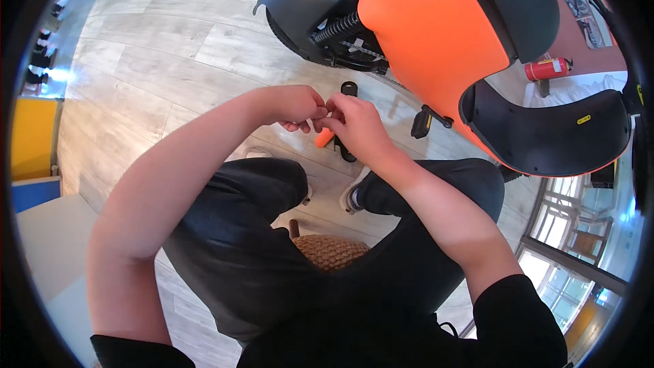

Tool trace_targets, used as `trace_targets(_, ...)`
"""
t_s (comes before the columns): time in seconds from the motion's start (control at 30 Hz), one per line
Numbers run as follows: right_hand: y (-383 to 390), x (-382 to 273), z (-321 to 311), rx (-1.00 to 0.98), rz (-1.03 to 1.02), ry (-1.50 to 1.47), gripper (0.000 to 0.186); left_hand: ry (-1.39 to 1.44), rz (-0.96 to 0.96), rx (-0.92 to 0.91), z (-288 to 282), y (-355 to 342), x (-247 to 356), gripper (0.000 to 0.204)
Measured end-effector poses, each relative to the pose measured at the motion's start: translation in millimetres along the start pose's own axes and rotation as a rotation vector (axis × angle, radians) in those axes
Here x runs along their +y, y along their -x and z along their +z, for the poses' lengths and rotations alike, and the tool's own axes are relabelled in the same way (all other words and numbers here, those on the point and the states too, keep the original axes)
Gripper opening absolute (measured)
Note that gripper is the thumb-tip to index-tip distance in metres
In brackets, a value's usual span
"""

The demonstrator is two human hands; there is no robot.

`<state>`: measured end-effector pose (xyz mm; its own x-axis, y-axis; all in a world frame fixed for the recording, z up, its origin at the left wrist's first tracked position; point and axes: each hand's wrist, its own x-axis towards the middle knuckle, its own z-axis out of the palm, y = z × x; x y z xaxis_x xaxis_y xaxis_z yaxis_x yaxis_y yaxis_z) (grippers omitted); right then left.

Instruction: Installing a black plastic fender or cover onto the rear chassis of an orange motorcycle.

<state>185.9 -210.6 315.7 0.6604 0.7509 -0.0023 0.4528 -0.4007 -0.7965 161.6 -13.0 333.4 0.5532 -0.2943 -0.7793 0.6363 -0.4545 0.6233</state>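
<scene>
My left hand (298, 105) and my right hand (355, 123) meet in front of me, above the floor between my knees. Both have their fingers curled and their fingertips pressed together. Whatever they pinch is too small or too hidden to make out. Below and behind my right hand lies a long black part (349, 88) with rounded ends, its middle covered by the hand. Beside it, an orange piece like a handle (325, 138) shows just under my fingers. Beyond my hands stands an orange and black electric scooter (436, 13).
The scooter's rear wheel (286, 33) and black pedal (422, 123) are ahead and to the right. A woven stool (330, 251) is under me. A red fire extinguisher (548, 69) stands at far right. Yellow and blue panels (34, 138) are at far left, on a pale wood-plank floor (163, 48).
</scene>
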Motion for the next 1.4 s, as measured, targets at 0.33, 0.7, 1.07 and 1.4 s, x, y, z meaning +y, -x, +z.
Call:
trace_targets(0.33,-5,4,19,-0.01,0.343,-0.244,0.012,-0.11,0.358,-0.139,-26,-29,-39,0.045)
trace_targets(0.7,-28,3,19,-0.092,0.356,-1.047,0.024,0.907,0.7,0.822,-37,-208,-132,0.048)
trace_targets(1.07,-48,-5,30,-0.17,0.389,-1.201,0.03,1.159,0.747,0.498,-66,-242,-128,0.031)
trace_targets(1.4,-51,3,44,-0.102,0.69,-1.012,0.027,1.166,0.759,0.516,-68,-256,-133,0.025)
